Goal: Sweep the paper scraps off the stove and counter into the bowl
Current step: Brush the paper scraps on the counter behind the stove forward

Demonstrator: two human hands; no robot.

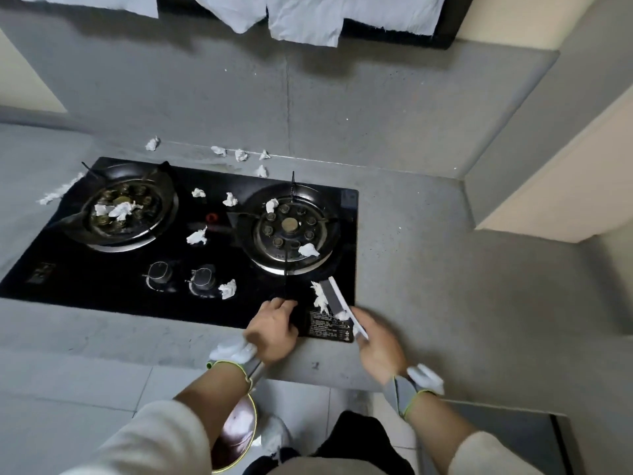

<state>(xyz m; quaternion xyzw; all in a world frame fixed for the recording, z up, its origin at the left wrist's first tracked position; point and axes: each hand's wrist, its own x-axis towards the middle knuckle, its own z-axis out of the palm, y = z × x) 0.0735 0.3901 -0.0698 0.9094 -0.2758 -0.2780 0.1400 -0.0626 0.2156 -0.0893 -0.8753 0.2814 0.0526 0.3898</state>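
Note:
Several crumpled white paper scraps lie on the black two-burner stove (191, 269) and on the grey counter (411, 269) behind it. Some sit in the left burner (118, 210) and on the right burner (291, 228). My right hand (378, 351) grips a small grey-and-white brush (337, 301) at the stove's front right corner, its edge against a clump of scraps (320, 296). My left hand (274, 332) is at the stove's front edge, fingers curled on the front prong of the right burner's pan support (286, 275). The bowl (239, 437), brown inside with a yellow-green rim, shows below the counter edge under my left forearm.
Two control knobs (181, 279) sit at the stove's front middle. Grey wall panels rise behind and to the right, forming a corner. White cloths (305, 25) hang from above at the back. A tiled floor and my dark trousers show below the counter edge.

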